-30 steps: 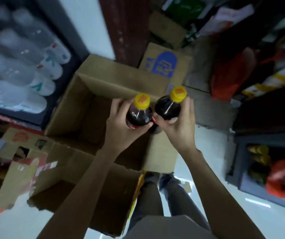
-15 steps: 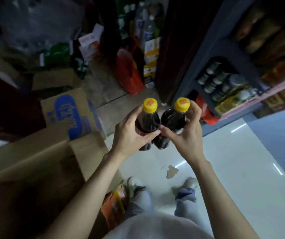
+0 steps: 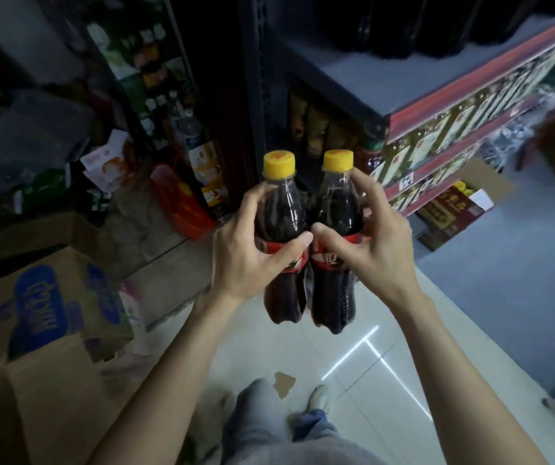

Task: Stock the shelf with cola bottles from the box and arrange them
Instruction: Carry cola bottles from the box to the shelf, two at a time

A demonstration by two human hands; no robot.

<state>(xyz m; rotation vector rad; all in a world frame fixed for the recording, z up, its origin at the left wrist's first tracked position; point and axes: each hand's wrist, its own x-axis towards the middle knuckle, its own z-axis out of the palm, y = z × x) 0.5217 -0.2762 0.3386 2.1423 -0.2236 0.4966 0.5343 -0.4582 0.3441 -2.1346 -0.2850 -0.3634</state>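
Observation:
Two dark cola bottles with yellow caps and red labels are held upright, side by side and touching, in mid-air. My left hand (image 3: 246,250) grips the left cola bottle (image 3: 281,216) around its middle. My right hand (image 3: 373,243) grips the right cola bottle (image 3: 336,213) the same way. Both thumbs meet between the bottles. The shelf (image 3: 380,82) rises ahead to the right, its grey top board bare at the near corner with dark bottles further back. The open cardboard box (image 3: 34,397) sits at the lower left.
A brown carton with blue print (image 3: 44,297) stands left of my legs. Red bags (image 3: 182,203) and stacked goods crowd the floor at the left. Lower shelf tiers carry packets, and a carton (image 3: 454,209) rests on the floor under them. Pale tiles lie underfoot.
I have turned from the box toward the shelf, carrying both bottles along. The bottles have risen and come closer to the shelf corner. Both grips are unchanged.

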